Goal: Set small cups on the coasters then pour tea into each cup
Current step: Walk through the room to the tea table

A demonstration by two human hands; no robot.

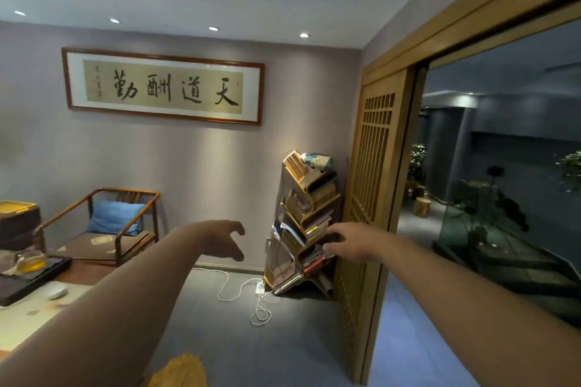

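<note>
Both my arms are stretched out in front of me, held up in the air over the floor. My left hand (224, 239) is empty with its fingers curled apart. My right hand (349, 245) is also empty, fingers spread, in front of the bookshelf. At the far left edge a glass pitcher of amber tea (31, 262) stands on a dark tea tray (34, 276) on the table. A small white cup or lid (56, 292) lies on the pale table runner near the tray. No coasters can be made out.
A wooden armchair (103, 229) with a blue cushion stands against the far wall. A slanted bookshelf (305, 223) stands by a wooden lattice door (374, 198). A white cable (248, 295) lies on the grey floor. Framed calligraphy (163, 86) hangs on the wall.
</note>
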